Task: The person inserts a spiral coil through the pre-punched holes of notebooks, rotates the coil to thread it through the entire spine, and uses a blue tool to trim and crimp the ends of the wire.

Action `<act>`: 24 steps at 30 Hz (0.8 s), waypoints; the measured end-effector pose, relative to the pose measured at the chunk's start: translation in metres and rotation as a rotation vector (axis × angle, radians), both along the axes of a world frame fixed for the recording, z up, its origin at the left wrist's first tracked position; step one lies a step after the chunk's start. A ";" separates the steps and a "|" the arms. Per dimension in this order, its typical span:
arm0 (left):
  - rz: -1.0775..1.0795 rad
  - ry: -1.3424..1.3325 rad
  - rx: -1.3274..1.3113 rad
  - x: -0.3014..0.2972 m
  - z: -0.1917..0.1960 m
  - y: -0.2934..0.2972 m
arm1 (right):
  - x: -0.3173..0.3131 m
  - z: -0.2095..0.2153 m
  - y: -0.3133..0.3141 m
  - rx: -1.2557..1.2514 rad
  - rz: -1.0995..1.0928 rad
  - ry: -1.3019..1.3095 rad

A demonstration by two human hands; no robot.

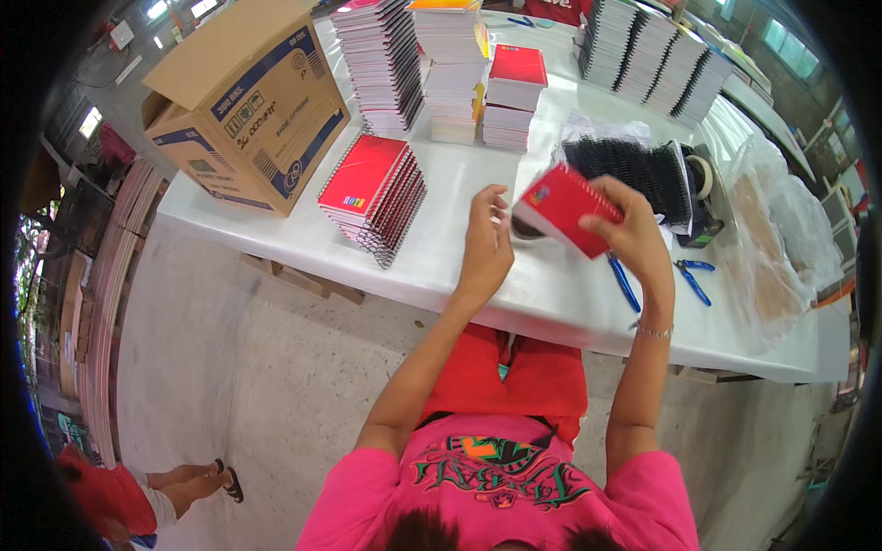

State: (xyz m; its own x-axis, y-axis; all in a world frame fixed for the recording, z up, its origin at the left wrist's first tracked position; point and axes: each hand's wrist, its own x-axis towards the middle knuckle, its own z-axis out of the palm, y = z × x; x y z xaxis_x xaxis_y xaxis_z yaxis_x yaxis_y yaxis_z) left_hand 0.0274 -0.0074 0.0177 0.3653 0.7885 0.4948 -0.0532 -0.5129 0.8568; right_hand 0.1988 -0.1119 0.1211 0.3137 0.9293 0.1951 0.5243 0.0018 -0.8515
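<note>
My right hand grips a small red-covered notebook by its right side, thumb on the cover, held tilted above the table. Just left of it, my left hand is raised with its fingers apart and nothing in it. To the left, a stack of red spiral-bound notebooks stands on the white table. Beyond my right hand lies a bundle of black binding coils. Blue-handled pliers rest below my right hand, with a second pair of blue pliers to their right.
An open cardboard box stands at the table's left end. Tall stacks of bound notebooks, loose page blocks and red-topped blocks line the back. Clear plastic bags lie right. Another person is at lower left.
</note>
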 end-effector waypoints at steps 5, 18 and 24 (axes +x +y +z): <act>-0.273 -0.025 0.095 -0.006 0.016 -0.017 | -0.014 -0.052 -0.025 -0.031 -0.039 -0.552; -0.101 0.345 0.180 0.021 0.000 -0.049 | -0.017 -0.103 -0.058 0.111 -0.157 0.019; -0.164 0.316 0.067 0.002 0.002 -0.039 | 0.047 -0.064 -0.020 0.385 -0.176 -0.210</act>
State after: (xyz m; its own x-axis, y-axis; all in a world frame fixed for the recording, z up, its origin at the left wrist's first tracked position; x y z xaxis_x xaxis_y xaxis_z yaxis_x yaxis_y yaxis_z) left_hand 0.0295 -0.0463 0.0200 0.6273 0.6764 0.3859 0.1227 -0.5752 0.8088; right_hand 0.2457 -0.1322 0.0572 0.3768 0.7131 0.5912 0.7058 0.1923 -0.6819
